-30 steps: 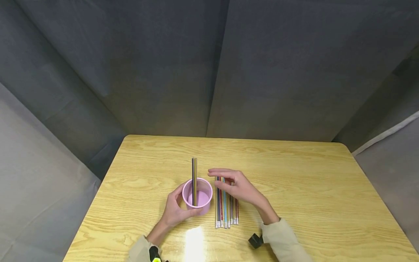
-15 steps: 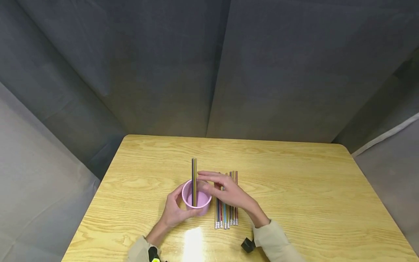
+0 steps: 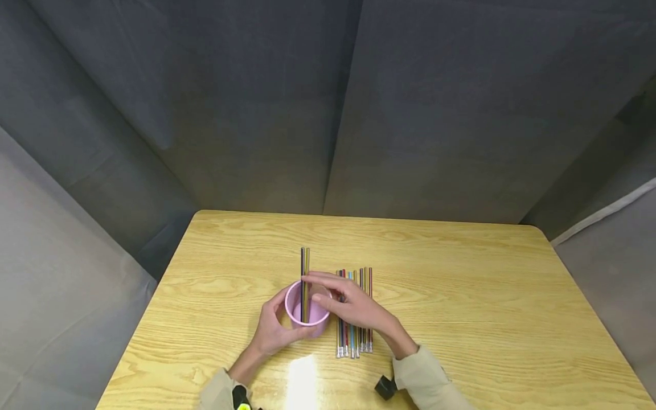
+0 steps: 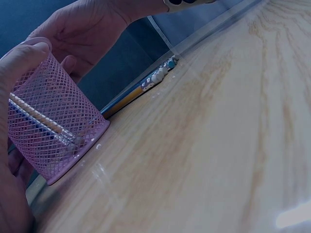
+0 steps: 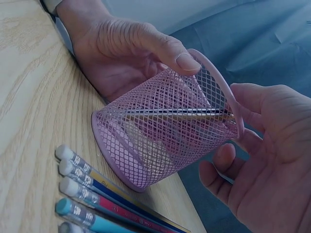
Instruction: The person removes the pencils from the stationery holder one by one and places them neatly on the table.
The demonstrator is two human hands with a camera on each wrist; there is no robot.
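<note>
A pink mesh pencil cup [image 3: 322, 329] stands on the table, its mouth up. My left hand [image 3: 271, 330] grips its left side, thumb along the near wall. Two pencils [image 3: 303, 261], one dark and one yellow, lean upright inside it, rising well over the rim. My right hand [image 3: 359, 307] reaches across to the cup's mouth, fingertips right at these pencils. In the head view its thumb stands apart from the index finger; the right wrist view has its other fingers loosely bent outside the rim. Several pencils [image 3: 352, 344] lie side by side under the right forearm, erasers toward me.
The wood-grain table [image 3: 487, 296] reaches back to dark grey cloth [image 3: 246, 125]. A lighter cloth [image 3: 61, 273] hangs at the left. The black wrist camera [image 3: 385, 387] hangs by the right sleeve. Light glares off the tabletop below the cup.
My right hand has moved left from above the lying pencils to the cup's mouth, at the standing pencils. The yellow one has shifted slightly right. The left hand and cup stay put.
</note>
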